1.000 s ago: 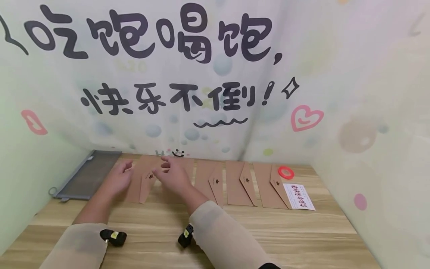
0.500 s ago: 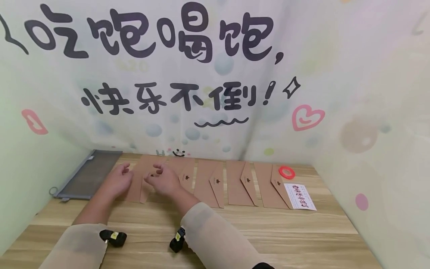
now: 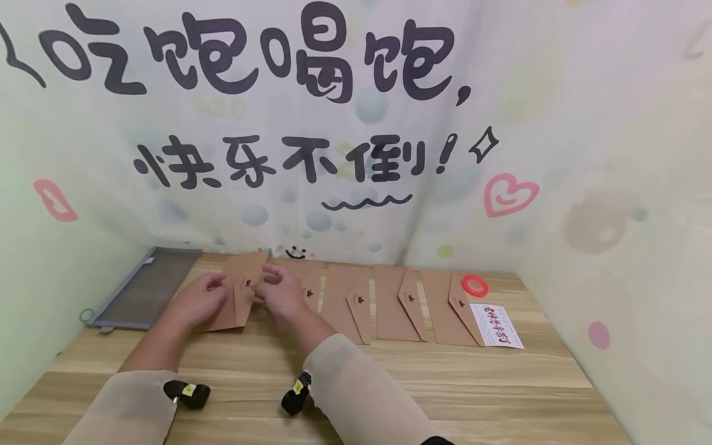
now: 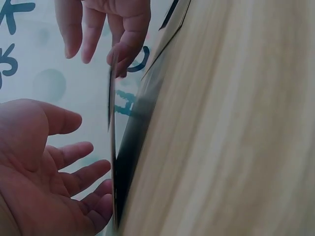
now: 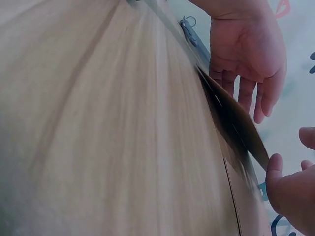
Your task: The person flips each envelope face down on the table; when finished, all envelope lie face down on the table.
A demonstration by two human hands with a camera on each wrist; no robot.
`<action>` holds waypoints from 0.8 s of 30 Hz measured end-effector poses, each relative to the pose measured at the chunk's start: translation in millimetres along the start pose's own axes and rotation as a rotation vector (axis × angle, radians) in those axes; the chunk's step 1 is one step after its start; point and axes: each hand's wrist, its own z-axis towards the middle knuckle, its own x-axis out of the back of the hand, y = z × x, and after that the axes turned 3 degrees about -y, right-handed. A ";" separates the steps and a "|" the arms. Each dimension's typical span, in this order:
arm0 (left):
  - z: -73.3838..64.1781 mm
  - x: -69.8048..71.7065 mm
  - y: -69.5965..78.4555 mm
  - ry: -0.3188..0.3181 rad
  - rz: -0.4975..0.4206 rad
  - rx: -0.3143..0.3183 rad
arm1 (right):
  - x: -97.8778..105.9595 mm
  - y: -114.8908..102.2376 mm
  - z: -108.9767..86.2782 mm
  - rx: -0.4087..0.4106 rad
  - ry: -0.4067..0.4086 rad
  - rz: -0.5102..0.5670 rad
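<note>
A brown paper envelope (image 3: pixel 241 275) with a small black print on its flap is raised at its right side, at the left end of a row of envelopes. My right hand (image 3: pixel 285 300) pinches its right edge with thumb and finger. The left hand (image 3: pixel 201 301) lies along its left side, fingers loosely extended, fingertips right at the paper. Seen edge-on in the left wrist view, the envelope (image 4: pixel 112 142) passes by the left fingertips up to the right hand (image 4: pixel 120 22). In the right wrist view, its underside (image 5: pixel 241 118) tilts off the table.
Several more envelopes lie rightward, including one envelope (image 3: pixel 395 303) and the last envelope (image 3: pixel 439 309). Beyond them are a red ring (image 3: pixel 474 285) and a white card (image 3: pixel 497 326) with red writing. A grey mesh pouch (image 3: pixel 152 287) lies back left, near the printed curtain (image 3: pixel 311 235).
The right hand has moved left from the second envelope to the first and taken its right edge, which has risen from the table. The left hand has barely moved.
</note>
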 end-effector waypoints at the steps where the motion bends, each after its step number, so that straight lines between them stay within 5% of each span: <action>1: -0.9 -0.5 1.7 -0.010 0.001 -0.007 | 1.0 0.1 0.2 0.003 -0.010 0.008; 7: -0.9 -4.6 9.5 -0.048 -0.051 -0.035 | 3.7 -0.9 -0.3 0.051 -0.074 -0.043; 13: -0.7 -6.8 10.7 -0.098 -0.198 -0.046 | 3.1 -5.2 -5.6 0.073 -0.120 -0.102; 18: -3.4 -4.2 14.4 -0.154 -0.360 -0.050 | 1.8 -9.3 -7.5 0.092 -0.170 -0.074; 24: -4.2 -3.1 22.2 -0.178 -0.403 -0.084 | 0.0 -14.6 -11.3 0.080 -0.244 -0.041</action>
